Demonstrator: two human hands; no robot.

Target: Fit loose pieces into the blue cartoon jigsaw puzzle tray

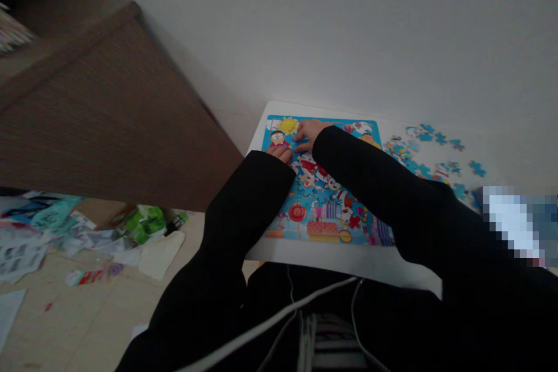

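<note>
A colourful jigsaw puzzle (322, 231) with a blue border lies on a small white table (279, 253). My right hand (310, 132) is over its upper left part, just right of the smiling sun picture. Its thumb and fingertips point left with a gap between them, and I see nothing gripped there. Below and to the left, my left hand (281, 153) rests flat on the puzzle under the cartoon figure with glasses, fingers stretched out. In the puzzle's middle, loose pieces (307, 180) lie at odd angles. My right forearm hides part of the board's right side.
Several loose puzzle pieces (440, 138) are scattered on the table's right side, beside a pixelated patch. A brown wooden cabinet (131, 110) stands on the left, and a pale wall is behind. Papers and plastic wrappers (143, 224) litter the floor. A white cable (279, 317) crosses my lap.
</note>
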